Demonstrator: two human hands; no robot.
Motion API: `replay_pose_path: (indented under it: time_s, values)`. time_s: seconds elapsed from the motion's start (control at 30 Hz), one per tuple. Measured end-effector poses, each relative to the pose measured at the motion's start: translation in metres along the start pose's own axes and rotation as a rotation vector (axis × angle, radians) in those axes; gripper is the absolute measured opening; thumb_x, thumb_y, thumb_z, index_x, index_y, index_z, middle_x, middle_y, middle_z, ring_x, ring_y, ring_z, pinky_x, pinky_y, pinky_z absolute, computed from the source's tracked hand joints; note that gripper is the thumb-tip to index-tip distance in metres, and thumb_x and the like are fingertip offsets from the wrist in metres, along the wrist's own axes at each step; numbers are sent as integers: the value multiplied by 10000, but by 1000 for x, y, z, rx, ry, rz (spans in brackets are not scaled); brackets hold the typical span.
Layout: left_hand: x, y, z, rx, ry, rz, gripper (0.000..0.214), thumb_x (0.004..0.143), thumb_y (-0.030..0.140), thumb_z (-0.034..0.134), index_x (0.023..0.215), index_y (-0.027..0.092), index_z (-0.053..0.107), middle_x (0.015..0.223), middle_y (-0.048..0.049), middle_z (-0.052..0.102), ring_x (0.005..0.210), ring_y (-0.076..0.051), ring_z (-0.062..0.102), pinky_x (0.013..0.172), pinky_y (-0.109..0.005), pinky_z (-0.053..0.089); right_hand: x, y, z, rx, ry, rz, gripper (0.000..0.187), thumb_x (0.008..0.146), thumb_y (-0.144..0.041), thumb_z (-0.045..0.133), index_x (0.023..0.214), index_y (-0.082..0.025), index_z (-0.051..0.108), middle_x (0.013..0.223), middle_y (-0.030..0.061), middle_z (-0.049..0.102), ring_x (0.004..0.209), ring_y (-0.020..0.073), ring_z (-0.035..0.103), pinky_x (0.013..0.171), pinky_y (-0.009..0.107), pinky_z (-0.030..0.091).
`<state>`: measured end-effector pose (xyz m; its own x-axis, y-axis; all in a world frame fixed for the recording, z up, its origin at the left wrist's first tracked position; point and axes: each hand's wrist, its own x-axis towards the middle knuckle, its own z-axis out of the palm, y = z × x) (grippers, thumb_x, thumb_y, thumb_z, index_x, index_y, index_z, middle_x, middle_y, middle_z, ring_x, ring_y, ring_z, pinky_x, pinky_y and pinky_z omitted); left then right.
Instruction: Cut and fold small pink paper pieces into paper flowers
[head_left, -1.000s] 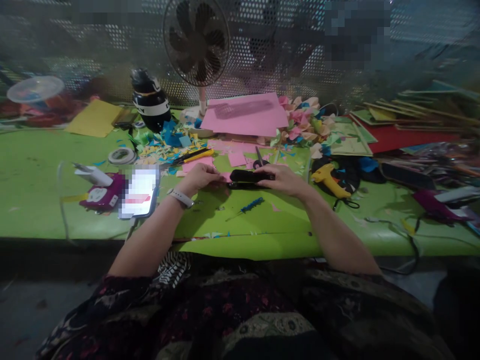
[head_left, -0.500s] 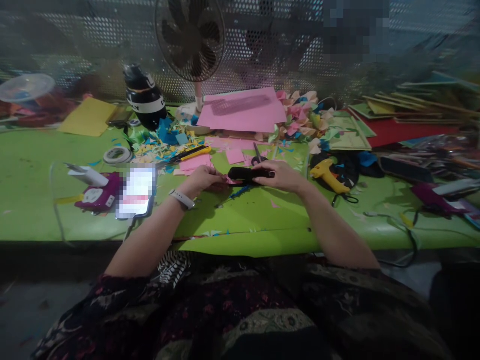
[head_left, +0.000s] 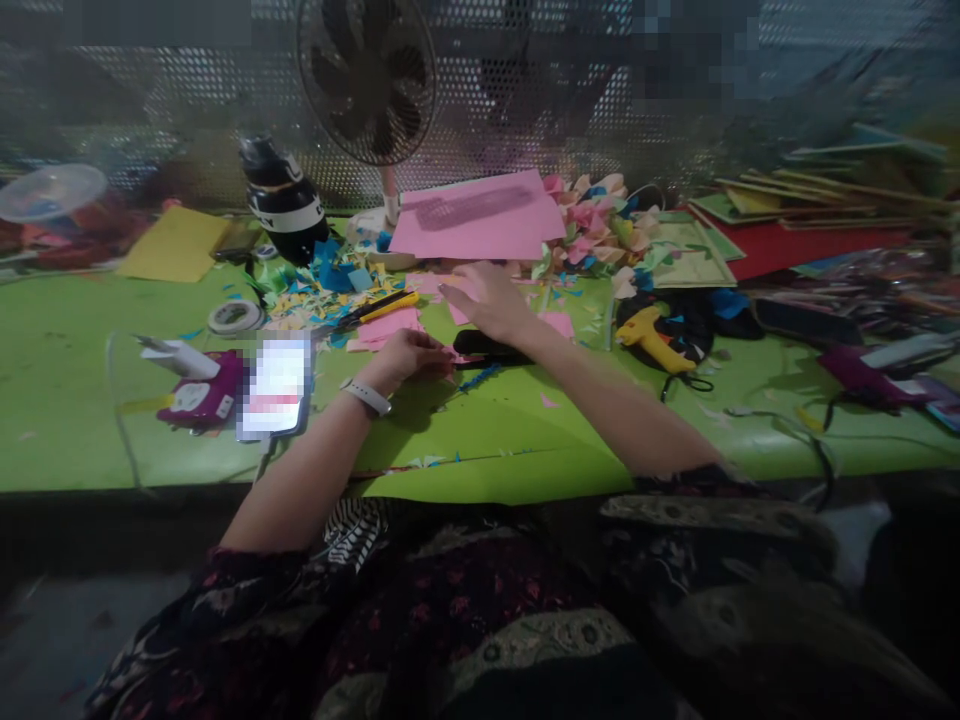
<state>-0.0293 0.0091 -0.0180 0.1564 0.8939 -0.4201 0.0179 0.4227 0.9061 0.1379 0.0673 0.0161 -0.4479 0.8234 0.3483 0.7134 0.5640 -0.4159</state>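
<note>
My left hand (head_left: pixel 411 360) is closed in a pinch on a small piece of pink paper (head_left: pixel 448 356), at the left end of what looks like a black stapler (head_left: pixel 480 345). The stapler lies on the green table, partly hidden under my right forearm. Beyond it, my right hand (head_left: pixel 489 300) stretches over small pink paper squares (head_left: pixel 459 312), fingers apart. Whether its fingertips touch the paper is unclear. A blue paper strip (head_left: pixel 480 378) lies just in front of the stapler. More pink squares (head_left: pixel 390 326) are stacked behind my left hand.
A yellow-handled cutter (head_left: pixel 390 308) and paper scraps (head_left: pixel 300 305) lie behind on the left, near a tape roll (head_left: pixel 235 318) and a lit phone (head_left: pixel 276 385). Right are a yellow glue gun (head_left: pixel 652 338) and cables. Behind stand a bottle (head_left: pixel 285 205), a fan (head_left: pixel 367 80) and paper flowers (head_left: pixel 596 225).
My right hand has let go of the stapler and moved forward and left over the pink squares, its fingers spreading. My left hand keeps its pinch in nearly the same place.
</note>
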Motion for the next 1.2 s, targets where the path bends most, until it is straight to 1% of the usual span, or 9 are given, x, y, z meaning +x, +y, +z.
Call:
replay_pose_path:
  time_s: [0.07, 0.17, 0.33, 0.4, 0.57, 0.77, 0.97, 1.1, 1.2]
  values:
    - [0, 1, 1, 9, 28, -9, 159, 722, 76, 800, 643, 138, 677, 648, -47, 728, 598, -143, 685, 756, -318, 601, 11, 1, 17, -79, 4, -1, 688, 974, -644, 373, 1378, -116, 550, 1408, 201, 568, 1328, 362, 460, 1127, 525, 337]
    - [1, 1, 1, 35, 40, -23, 164, 733, 74, 796, 659, 139, 665, 650, -38, 723, 599, -137, 682, 742, -315, 597, 18, 5, 35, -150, -68, 45, 699, 980, -601, 387, 1467, -103, 450, 1488, 206, 486, 1389, 375, 393, 1153, 549, 302]
    - [-1, 2, 0, 69, 47, 2, 176, 751, 87, 790, 658, 134, 647, 676, -52, 716, 631, -142, 681, 796, -350, 585, 16, 8, 41, -202, -172, 85, 676, 995, -468, 387, 1536, -65, 341, 1581, 205, 364, 1489, 380, 253, 1216, 549, 198]
    - [-2, 3, 0, 56, 29, -10, 177, 755, 94, 790, 664, 137, 644, 702, -63, 723, 660, -151, 689, 820, -363, 579, 16, 9, 42, -197, -187, 95, 676, 994, -450, 387, 1546, -64, 322, 1604, 204, 329, 1504, 377, 229, 1222, 553, 183]
    - [-2, 3, 0, 59, 29, 2, 180, 770, 95, 777, 664, 140, 638, 687, -52, 715, 636, -138, 671, 813, -353, 579, 17, 11, 45, -176, -154, 80, 638, 999, -450, 374, 1544, -120, 347, 1597, 172, 364, 1499, 371, 248, 1206, 583, 198]
    - [3, 0, -2, 49, 28, -8, 180, 749, 84, 797, 680, 130, 637, 694, -45, 712, 625, -130, 673, 793, -345, 585, 17, 6, 42, -189, -181, 87, 641, 1003, -394, 386, 1545, -57, 333, 1590, 193, 365, 1500, 349, 256, 1227, 522, 195]
    - [2, 1, -2, 37, 32, -10, 203, 728, 76, 814, 664, 135, 631, 698, -44, 704, 631, -132, 671, 808, -364, 580, 16, 8, 44, -184, -164, 59, 596, 1006, -368, 364, 1529, -80, 363, 1573, 181, 399, 1481, 337, 296, 1217, 533, 219]
    - [1, 1, -1, 49, 27, -8, 188, 777, 90, 773, 658, 141, 637, 682, -45, 701, 625, -130, 668, 805, -355, 582, 16, 10, 46, -185, -141, 46, 573, 994, -339, 373, 1517, -106, 383, 1561, 168, 421, 1472, 346, 311, 1206, 562, 229]
    - [1, 1, -1, 49, 29, -16, 182, 764, 101, 790, 673, 139, 637, 692, -51, 708, 650, -135, 676, 812, -353, 581, 17, 11, 46, -166, -150, 59, 575, 986, -332, 372, 1516, -109, 390, 1569, 168, 413, 1473, 354, 307, 1198, 582, 234]
